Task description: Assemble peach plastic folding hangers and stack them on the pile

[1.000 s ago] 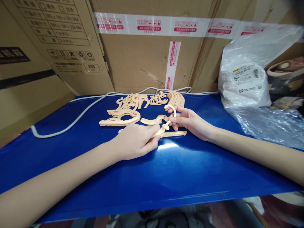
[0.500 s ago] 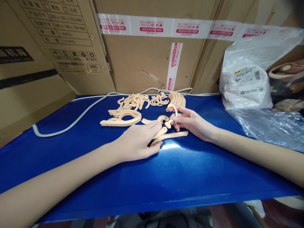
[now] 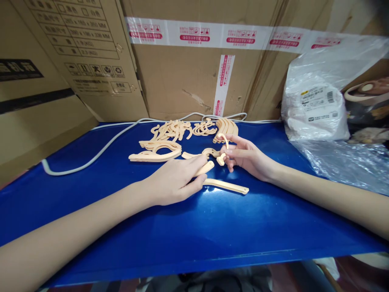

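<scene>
My left hand (image 3: pixel 176 180) is closed around a beige plastic hanger arm (image 3: pixel 204 168), its rounded, holed end sticking out past my fingers. A second, longer hanger arm (image 3: pixel 226 186) extends from under my left thumb to the right; whether the two are joined is hidden by my hand. Between thumb and fingers, my right hand (image 3: pixel 247 156) pinches a curved beige hanger hook (image 3: pixel 225 140), its wider base (image 3: pixel 221 159) pointing down. The hook is apart from the arm in my left hand. Just behind both hands lie more curved beige pieces (image 3: pixel 190 155).
Behind my left hand sit stacked hanger arms (image 3: pixel 154 156), a heap of pieces (image 3: pixel 172 129), loose hooks (image 3: pixel 204 128) and a row of curved arms (image 3: pixel 229 127). A white cable (image 3: pixel 103 152) crosses the blue table (image 3: pixel 194 243). Cardboard boxes (image 3: pixel 188 77) and a plastic-wrapped package (image 3: pixel 316 109) stand behind.
The longer hanger arm has swung toward me, its free end now lower and farther right. My right hand has shifted slightly right and turned the hook, whose base now points down.
</scene>
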The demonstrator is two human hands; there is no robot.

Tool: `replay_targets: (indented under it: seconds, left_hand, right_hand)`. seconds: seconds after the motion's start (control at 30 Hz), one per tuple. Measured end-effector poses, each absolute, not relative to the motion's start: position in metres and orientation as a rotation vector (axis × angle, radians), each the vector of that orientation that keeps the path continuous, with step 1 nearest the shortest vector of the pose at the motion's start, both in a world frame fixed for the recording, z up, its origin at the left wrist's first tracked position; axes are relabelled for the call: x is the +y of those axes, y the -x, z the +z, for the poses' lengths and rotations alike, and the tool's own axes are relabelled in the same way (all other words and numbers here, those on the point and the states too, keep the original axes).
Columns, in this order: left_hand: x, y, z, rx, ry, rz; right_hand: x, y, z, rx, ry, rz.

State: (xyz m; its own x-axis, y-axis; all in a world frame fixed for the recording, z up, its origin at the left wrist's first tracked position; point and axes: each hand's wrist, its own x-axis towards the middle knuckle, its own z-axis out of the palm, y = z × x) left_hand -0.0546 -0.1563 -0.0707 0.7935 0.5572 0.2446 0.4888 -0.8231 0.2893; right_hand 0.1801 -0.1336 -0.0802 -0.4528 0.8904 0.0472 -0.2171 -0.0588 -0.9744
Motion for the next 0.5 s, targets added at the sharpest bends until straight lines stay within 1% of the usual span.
replay_targets:
  seconds: [0.5]
  left_hand:
    - [-0.1552, 0.0542, -0.077, 0.876, -2.902, 0.586]
  right_hand:
    - [-0.1311, -0.1821, -0.0801, -1.351, 0.823, 1.693]
